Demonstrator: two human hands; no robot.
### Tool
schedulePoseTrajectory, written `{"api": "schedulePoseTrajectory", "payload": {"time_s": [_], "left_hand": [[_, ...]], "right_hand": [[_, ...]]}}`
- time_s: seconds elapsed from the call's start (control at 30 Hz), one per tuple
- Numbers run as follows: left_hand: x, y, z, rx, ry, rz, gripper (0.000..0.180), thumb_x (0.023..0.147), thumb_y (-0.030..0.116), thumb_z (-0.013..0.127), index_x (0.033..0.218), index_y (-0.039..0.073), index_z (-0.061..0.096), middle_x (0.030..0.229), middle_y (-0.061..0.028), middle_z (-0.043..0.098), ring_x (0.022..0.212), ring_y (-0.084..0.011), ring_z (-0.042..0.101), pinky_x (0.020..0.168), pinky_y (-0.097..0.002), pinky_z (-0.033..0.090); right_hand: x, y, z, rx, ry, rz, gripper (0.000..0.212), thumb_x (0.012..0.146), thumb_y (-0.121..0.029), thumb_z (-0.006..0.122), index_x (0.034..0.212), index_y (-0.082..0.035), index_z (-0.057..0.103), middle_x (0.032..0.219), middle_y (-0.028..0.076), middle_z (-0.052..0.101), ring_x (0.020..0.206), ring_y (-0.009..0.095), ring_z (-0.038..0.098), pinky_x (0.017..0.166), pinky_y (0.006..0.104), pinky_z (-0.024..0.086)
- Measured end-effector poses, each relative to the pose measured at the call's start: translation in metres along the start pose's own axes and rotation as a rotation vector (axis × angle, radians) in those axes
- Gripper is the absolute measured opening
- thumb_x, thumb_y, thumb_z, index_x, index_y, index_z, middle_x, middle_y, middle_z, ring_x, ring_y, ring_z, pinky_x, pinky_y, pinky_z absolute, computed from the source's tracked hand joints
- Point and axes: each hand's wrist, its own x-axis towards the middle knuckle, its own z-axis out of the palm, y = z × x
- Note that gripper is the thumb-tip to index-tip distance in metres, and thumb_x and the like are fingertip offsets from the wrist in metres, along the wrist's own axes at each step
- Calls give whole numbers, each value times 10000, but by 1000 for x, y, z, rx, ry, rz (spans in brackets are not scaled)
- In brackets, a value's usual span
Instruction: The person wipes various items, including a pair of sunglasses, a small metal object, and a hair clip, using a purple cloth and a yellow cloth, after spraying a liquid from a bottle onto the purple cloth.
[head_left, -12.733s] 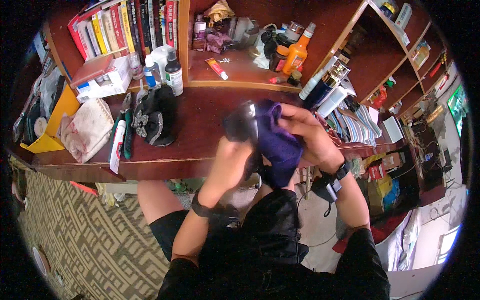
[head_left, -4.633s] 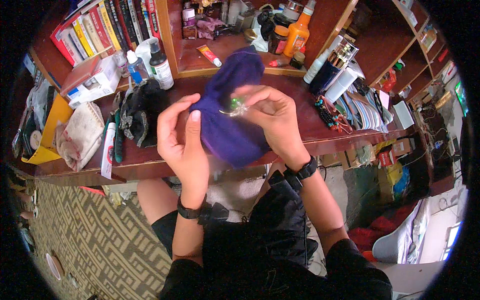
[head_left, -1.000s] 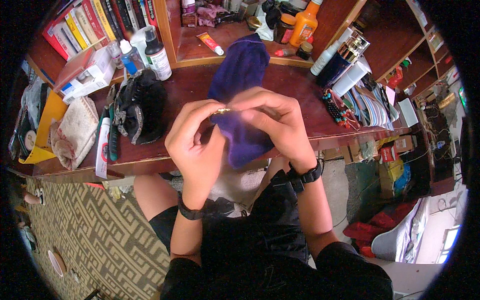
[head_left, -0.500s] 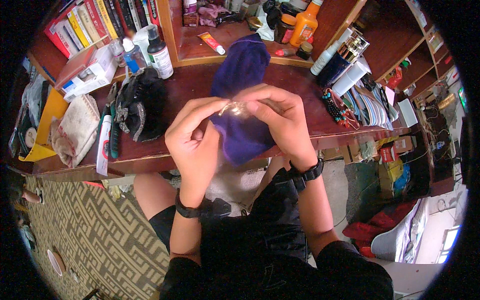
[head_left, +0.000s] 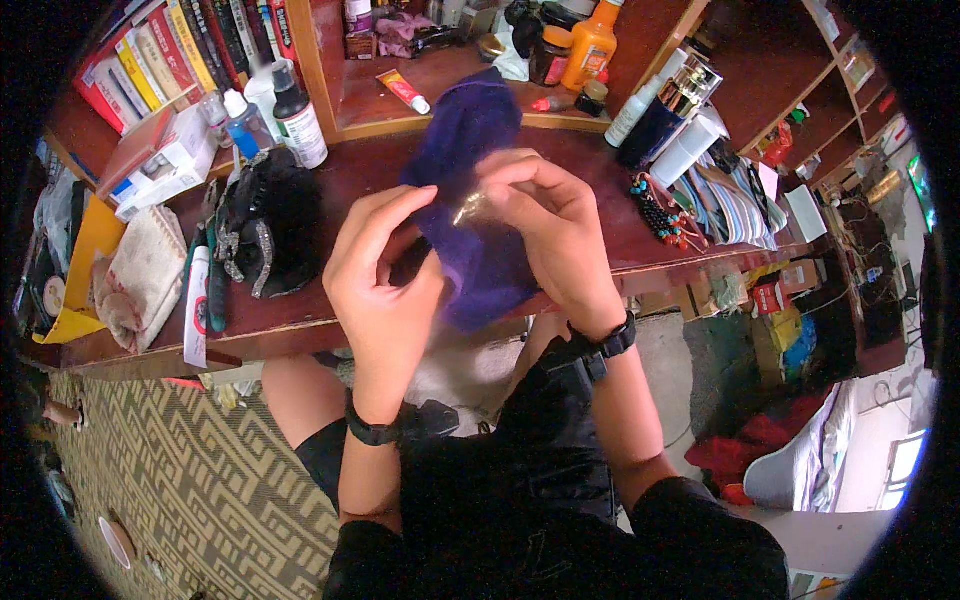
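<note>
Since the earlier frame, the purple cloth (head_left: 478, 230) sits lower; left hand (head_left: 375, 270) and right hand (head_left: 545, 215) pinch a small shiny piece (head_left: 465, 210). Grip firmly, over the desk (head_left: 640, 230).

Books (head_left: 190, 45) upright on shelf, orange bottle (head_left: 590, 45) beside dark jar (head_left: 548, 58); black beaded bag (head_left: 272, 230), folded beige cloth (head_left: 140, 280) on wooden desk (head_left: 330, 310).

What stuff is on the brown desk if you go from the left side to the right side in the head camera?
Beige cloth → white tube → black bag → left hand → purple cloth → right hand → beads → striped papers.
</note>
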Motion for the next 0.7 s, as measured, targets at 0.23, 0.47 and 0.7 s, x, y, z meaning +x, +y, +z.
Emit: {"api": "schedulePoseTrajectory", "payload": {"time_s": [0.23,0.47,0.7], "left_hand": [[-1,-6,4,101,-3,69,439,666,-155,611,1059,20,695,1009,-112,652,928,-229,662,816,-298,527],[0,-9,4,129,-17,95,398,671,-141,624,1030,17,697,982,-110,654,903,-243,666,815,-307,520],[-4,-8,1,144,-42,16,290,679,-123,619,948,-20,647,919,-123,645,834,-269,651,777,-313,507]], "right_hand": [[-2,-5,4,111,68,111,119,965,-82,618,1023,18,642,926,78,676,840,146,671,742,286,571],[-2,-12,6,88,7,153,111,971,-88,613,1005,18,625,929,93,692,815,149,676,726,284,570],[-5,-15,6,-75,-84,151,59,924,-47,672,962,-4,657,907,33,685,824,89,624,716,238,514]]}}
